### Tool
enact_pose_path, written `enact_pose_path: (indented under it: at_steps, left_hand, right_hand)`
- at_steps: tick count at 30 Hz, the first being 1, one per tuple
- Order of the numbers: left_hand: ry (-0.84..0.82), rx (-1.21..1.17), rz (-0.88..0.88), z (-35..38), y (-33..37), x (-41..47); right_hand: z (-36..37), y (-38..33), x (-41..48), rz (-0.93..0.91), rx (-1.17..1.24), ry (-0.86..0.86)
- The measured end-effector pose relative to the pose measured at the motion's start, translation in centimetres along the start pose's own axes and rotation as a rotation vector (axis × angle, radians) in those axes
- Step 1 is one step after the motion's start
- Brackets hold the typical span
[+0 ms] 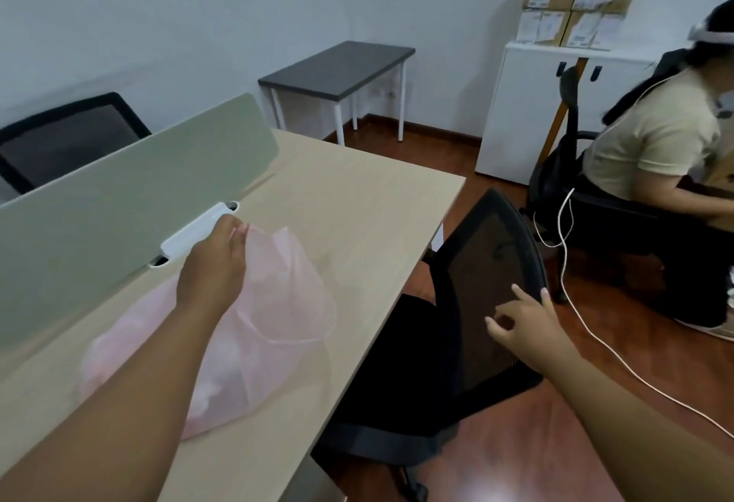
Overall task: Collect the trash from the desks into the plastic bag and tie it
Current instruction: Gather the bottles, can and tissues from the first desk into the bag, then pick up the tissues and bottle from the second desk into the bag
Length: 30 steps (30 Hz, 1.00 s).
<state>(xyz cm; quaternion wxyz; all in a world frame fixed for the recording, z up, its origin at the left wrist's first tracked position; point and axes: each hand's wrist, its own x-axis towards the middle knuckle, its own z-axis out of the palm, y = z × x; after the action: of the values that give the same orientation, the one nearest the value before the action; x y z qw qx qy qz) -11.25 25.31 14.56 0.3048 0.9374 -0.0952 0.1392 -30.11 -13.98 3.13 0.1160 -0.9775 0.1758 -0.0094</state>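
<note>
A thin pink plastic bag (278, 315) lies on the light wooden desk (357, 203), its mouth gaping toward the right and pale crumpled shapes showing faintly through it. My left hand (216, 263) pinches the bag's upper edge close to the green divider. My right hand (524, 322) hovers over the back of a black mesh chair (476, 275), fingers spread and holding nothing. I see no loose trash on the desk top.
A green divider panel (131, 179) with a white bracket (194, 231) runs along the desk's far side. A dark small table (337, 64) stands by the wall. A seated person (655, 144) is at the right, a white cable (595, 338) trailing across the floor. White cabinet (524, 112) with boxes behind.
</note>
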Motion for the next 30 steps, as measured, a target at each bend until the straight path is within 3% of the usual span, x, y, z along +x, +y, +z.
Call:
enact_pose_path:
  at_steps: [9, 22, 30]
  left_hand:
    - [0.008, 0.032, -0.006, -0.6, -0.3, -0.3]
    - [0.015, 0.088, -0.005, -2.3, -2.0, -1.5]
    - [0.064, 0.138, -0.025, -3.9, -3.4, -2.1]
  right_hand:
    - [0.9, -4.7, -1.8, -0.148, -0.167, 0.083]
    - [3.9, -18.8, -2.2, -0.245, 0.033, -0.188]
    - [3.4, -18.2, -0.8, -0.251, -0.012, -0.235]
